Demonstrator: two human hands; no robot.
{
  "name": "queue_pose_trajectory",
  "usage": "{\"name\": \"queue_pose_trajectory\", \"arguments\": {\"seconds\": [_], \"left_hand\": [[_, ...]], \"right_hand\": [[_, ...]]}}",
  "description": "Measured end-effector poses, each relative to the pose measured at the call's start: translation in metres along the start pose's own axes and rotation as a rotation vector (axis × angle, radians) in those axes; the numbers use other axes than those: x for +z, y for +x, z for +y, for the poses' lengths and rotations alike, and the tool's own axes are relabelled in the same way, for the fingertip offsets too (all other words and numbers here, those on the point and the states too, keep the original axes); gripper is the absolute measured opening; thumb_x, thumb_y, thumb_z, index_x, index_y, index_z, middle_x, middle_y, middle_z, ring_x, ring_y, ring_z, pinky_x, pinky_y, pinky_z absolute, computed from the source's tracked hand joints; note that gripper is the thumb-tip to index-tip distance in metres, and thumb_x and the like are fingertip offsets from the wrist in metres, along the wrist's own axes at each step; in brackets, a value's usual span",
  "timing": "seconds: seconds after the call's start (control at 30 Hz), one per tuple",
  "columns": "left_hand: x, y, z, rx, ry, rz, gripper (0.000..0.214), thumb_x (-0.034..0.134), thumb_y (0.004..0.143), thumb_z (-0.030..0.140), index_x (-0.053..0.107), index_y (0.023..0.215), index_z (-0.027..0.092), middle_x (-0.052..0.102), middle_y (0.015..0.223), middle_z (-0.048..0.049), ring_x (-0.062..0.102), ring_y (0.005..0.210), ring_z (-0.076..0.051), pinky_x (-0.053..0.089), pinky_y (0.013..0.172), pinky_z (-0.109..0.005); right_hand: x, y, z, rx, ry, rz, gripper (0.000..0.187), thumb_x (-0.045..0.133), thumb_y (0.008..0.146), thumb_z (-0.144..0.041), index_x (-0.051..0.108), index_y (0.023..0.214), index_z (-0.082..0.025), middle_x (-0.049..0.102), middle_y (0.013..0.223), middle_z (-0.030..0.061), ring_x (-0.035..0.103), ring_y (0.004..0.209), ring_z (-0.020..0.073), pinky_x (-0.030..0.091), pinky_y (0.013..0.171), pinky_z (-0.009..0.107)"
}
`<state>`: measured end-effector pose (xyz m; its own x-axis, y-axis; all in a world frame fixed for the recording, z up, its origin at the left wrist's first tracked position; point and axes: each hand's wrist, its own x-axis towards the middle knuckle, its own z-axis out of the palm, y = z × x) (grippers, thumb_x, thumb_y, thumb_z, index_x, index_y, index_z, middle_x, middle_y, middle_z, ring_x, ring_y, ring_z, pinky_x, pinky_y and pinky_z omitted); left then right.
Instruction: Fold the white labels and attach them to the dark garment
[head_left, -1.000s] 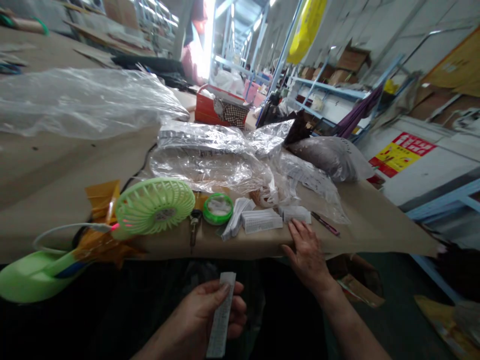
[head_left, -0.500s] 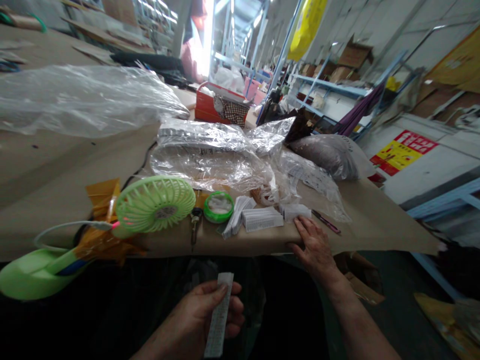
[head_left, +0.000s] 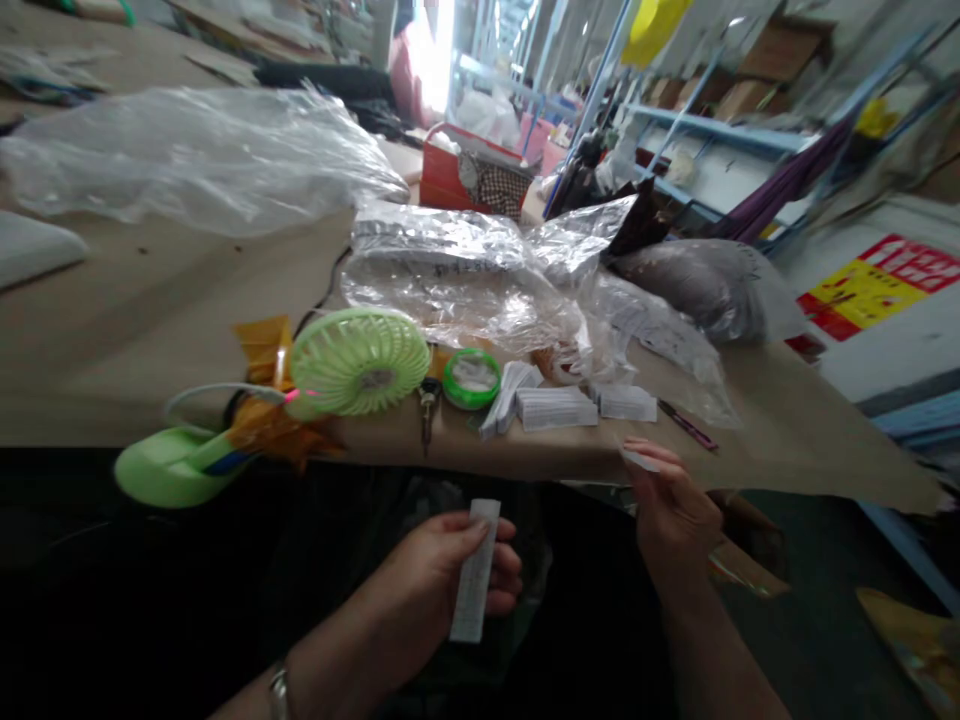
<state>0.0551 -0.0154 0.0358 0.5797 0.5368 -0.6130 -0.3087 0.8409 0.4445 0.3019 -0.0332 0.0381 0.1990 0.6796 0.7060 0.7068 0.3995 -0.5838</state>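
Note:
My left hand (head_left: 461, 565) grips a narrow white printed label strip (head_left: 475, 575) between thumb and fingers, below the table's front edge. Pinched in my right hand (head_left: 671, 500) is a small white slip of paper (head_left: 640, 459), held just in front of the table edge. Behind it on the table lie a right-hand stack of white labels (head_left: 628, 402), a middle stack of labels (head_left: 556, 408) and a slanted, fanned bundle of labels (head_left: 510, 398). A thin dark pink-and-black tool (head_left: 688, 426) lies to the right of the stacks.
A green fan (head_left: 360, 365) is taped at the table's front left. Beside it are a dark pointed tool (head_left: 427, 415) and a round green container (head_left: 471, 378). Clear plastic bags (head_left: 465, 275) lie behind, with a filled bag (head_left: 697, 285) at right and a red box (head_left: 472, 175) farther back.
My right hand has come off the right-hand label stack with a slip pinched in its fingers, moving down toward me. My left hand still holds its strip. The camera view has shifted.

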Motion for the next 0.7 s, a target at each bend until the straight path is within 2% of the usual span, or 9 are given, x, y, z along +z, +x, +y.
{"name": "queue_pose_trajectory", "arguments": {"seconds": [0.03,0.1,0.13,0.2,0.33,0.6,0.7], "left_hand": [[0.002,-0.003,0.002,0.005,-0.002,-0.023,0.018,0.064,0.078,0.025,0.063,0.087,0.009,0.068,0.069,-0.009,0.065,0.06,-0.018,0.052,0.059,-0.03],[0.006,-0.008,0.006,0.016,-0.057,-0.045,0.016,0.065,0.077,0.023,0.065,0.084,0.008,0.067,0.067,-0.0081,0.063,0.057,-0.015,0.05,0.058,-0.028],[0.006,-0.009,0.008,0.046,-0.086,-0.056,0.014,0.067,0.075,0.02,0.066,0.082,0.007,0.067,0.066,-0.0071,0.061,0.055,-0.013,0.048,0.056,-0.024],[0.005,-0.011,0.01,0.096,-0.146,-0.06,0.011,0.069,0.071,0.015,0.067,0.079,0.007,0.066,0.065,-0.0053,0.058,0.053,-0.01,0.044,0.053,-0.02],[-0.003,-0.014,0.008,0.129,-0.22,-0.041,0.008,0.069,0.069,0.014,0.068,0.074,0.008,0.065,0.066,-0.0046,0.058,0.057,-0.009,0.041,0.054,-0.019],[-0.011,-0.016,0.006,0.133,-0.26,-0.04,0.006,0.07,0.067,0.012,0.066,0.071,0.009,0.064,0.065,-0.0038,0.058,0.057,-0.01,0.04,0.054,-0.02],[-0.011,-0.016,0.006,0.137,-0.268,-0.049,0.012,0.07,0.069,0.019,0.067,0.074,0.009,0.064,0.067,-0.0042,0.058,0.058,-0.01,0.04,0.055,-0.02]], "right_hand": [[0.011,-0.005,-0.016,-0.011,0.079,-0.043,0.012,0.058,0.084,-0.014,0.063,0.09,-0.022,0.065,0.099,0.0055,0.061,0.098,0.0236,0.048,0.089,0.047],[0.033,-0.016,-0.047,-0.145,0.161,-0.249,0.018,0.057,0.084,-0.013,0.064,0.094,-0.025,0.066,0.097,0.0049,0.06,0.102,0.0248,0.049,0.087,0.048],[0.043,-0.021,-0.06,-0.213,0.166,-0.341,0.019,0.056,0.084,-0.013,0.065,0.095,-0.026,0.066,0.095,0.0043,0.059,0.102,0.0244,0.049,0.087,0.047],[0.058,-0.03,-0.075,-0.321,0.156,-0.445,0.018,0.056,0.085,-0.014,0.065,0.094,-0.025,0.067,0.091,0.0038,0.059,0.1,0.0229,0.047,0.088,0.046],[0.073,-0.039,-0.076,-0.383,0.141,-0.516,0.016,0.054,0.086,-0.012,0.065,0.092,-0.022,0.068,0.088,0.0034,0.059,0.1,0.0205,0.044,0.093,0.044],[0.072,-0.033,-0.072,-0.493,0.125,-0.652,0.015,0.054,0.087,-0.012,0.064,0.092,-0.022,0.07,0.091,0.0015,0.058,0.106,0.0184,0.04,0.099,0.04],[0.072,-0.031,-0.071,-0.509,0.127,-0.678,0.015,0.053,0.088,-0.012,0.063,0.094,-0.022,0.07,0.092,0.0019,0.057,0.107,0.019,0.04,0.098,0.041]]}}
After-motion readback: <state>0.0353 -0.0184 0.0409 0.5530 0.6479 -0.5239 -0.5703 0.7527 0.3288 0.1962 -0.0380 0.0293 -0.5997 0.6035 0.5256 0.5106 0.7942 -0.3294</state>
